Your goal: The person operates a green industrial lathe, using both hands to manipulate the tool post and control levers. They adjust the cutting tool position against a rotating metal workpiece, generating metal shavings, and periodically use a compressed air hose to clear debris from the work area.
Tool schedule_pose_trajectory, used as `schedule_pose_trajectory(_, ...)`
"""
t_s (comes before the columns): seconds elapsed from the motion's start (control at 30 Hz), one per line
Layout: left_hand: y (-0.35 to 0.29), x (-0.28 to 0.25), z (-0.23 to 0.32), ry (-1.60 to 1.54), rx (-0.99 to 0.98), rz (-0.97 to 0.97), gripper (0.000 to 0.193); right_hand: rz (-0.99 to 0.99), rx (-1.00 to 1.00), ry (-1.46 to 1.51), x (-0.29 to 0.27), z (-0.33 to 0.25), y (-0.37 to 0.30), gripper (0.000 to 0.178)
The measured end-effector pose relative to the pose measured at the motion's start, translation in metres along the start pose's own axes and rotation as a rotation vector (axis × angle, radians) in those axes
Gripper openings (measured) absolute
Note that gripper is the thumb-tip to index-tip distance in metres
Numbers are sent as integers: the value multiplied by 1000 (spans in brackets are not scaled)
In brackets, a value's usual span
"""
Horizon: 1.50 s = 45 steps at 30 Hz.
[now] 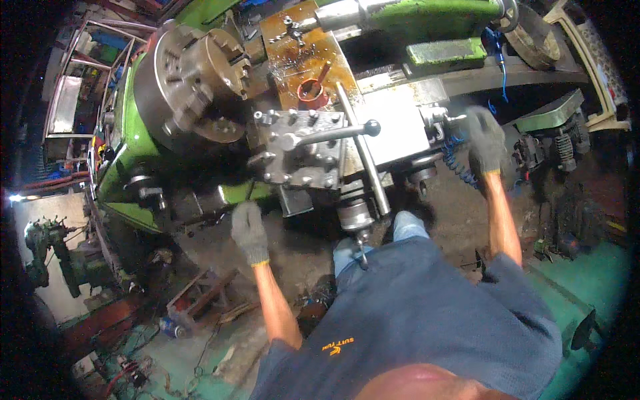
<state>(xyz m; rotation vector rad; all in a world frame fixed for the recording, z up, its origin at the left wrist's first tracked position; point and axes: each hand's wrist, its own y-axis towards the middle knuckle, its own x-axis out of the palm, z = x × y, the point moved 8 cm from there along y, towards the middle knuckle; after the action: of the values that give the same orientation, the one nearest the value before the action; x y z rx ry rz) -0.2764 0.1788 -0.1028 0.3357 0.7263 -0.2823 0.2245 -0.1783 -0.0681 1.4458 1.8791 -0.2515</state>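
Observation:
I stand at a green lathe with a grey work glove on each hand. My left hand [248, 230] is closed at the lower end of a thin dark lever [251, 191], below the tool post. To the right, my right hand [485, 139] is beside the small crank handle [455, 118] of the slide; its fingers are blurred, and I cannot tell whether they touch it. Between the hands sits the square tool post [303, 157] with several bolts and a ball-ended clamping lever [343, 133]. A large chuck [200, 87], blurred at its jaws, is at the left.
A red cup [311, 92] with a brush-like stick stands on an oily board [287, 50] behind the tool post. A long metal bar [363, 150] crosses the slide. A handwheel hub [356, 217] juts toward my body. Blue coiled hose [453, 160] hangs near my right hand.

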Motion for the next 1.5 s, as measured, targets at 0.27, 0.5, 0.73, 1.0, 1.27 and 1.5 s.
schedule_pose_trajectory(0.27, 64, 63, 262, 18, 556, 75, 21, -516, -175, 147, 174, -108, 96, 51)
schedule_pose_trajectory(0.5, 69, 89, 234, -139, 285, -36, 21, -754, -282, 221, 271, -153, 89, 61)
schedule_pose_trajectory(0.73, 71, 89, 232, -114, 319, 18, 24, -619, -580, 272, 269, -186, 92, 48)
schedule_pose_trajectory(1.0, 68, 85, 233, -97, 276, 9, 25, -836, -802, 279, 252, -222, 91, 38)
schedule_pose_trajectory(1.27, 71, 88, 225, -134, 282, 18, 23, -707, -691, 526, 230, -215, 103, 32)
schedule_pose_trajectory(1.5, 70, 86, 228, -240, 237, 6, 18, -546, -255, 613, 235, -163, 119, 28)
